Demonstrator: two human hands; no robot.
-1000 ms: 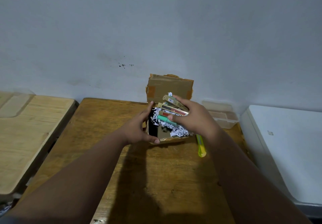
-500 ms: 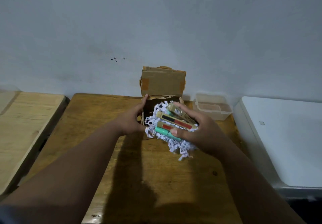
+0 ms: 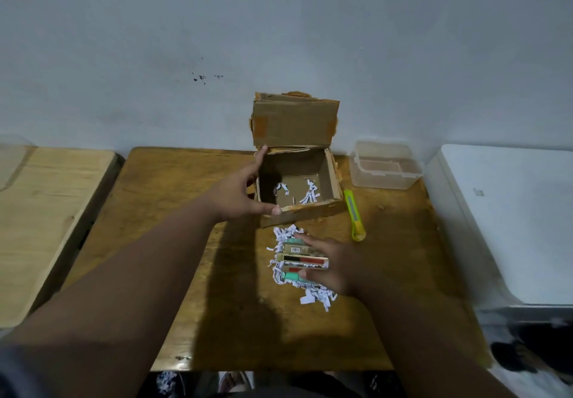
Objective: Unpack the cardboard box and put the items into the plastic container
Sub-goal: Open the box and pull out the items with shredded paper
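Several small items (image 3: 302,261) tangled in shredded paper (image 3: 313,295) are grasped in the fingers of the right hand (image 3: 336,269), low over the surface (image 3: 403,273), just nearer than the open cardboard box (image 3: 305,214). The left hand (image 3: 237,194) grasps its near left corner. The plastic container (image 3: 387,174) stands to its right

cardboard box (image 3: 310,215): open, lid upright | items (image 3: 305,262): bundled, before box | plastic container (image 3: 387,175): open, right of box
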